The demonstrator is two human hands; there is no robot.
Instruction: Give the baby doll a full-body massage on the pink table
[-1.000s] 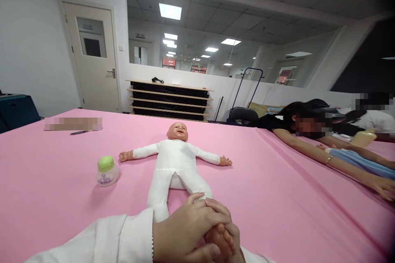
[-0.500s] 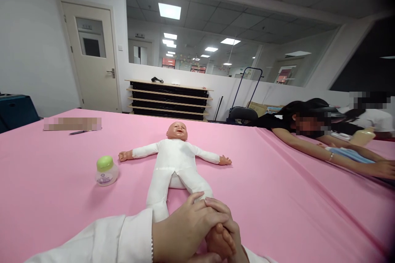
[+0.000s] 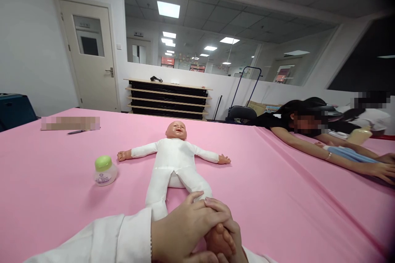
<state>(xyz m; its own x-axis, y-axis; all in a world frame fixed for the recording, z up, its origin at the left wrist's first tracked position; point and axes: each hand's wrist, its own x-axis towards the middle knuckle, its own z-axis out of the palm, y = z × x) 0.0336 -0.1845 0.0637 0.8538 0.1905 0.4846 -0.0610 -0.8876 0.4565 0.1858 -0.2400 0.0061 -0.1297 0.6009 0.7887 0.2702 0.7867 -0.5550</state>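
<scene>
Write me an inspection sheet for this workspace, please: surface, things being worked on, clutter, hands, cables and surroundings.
Surface: pink cloth, with creases toward the right.
Things being worked on: doll in white lying face up, arms spread; one bare foot is held.
Clutter: green-lidded jar upright near the doll; dark, pen-like item beside a blurred-out patch.
Hands: left hand and right hand both wrapped around the foot.
Cables: nothing clearly seen.
Surroundings: door, low shelves and wide window behind; another person leaning forward at the right.
</scene>
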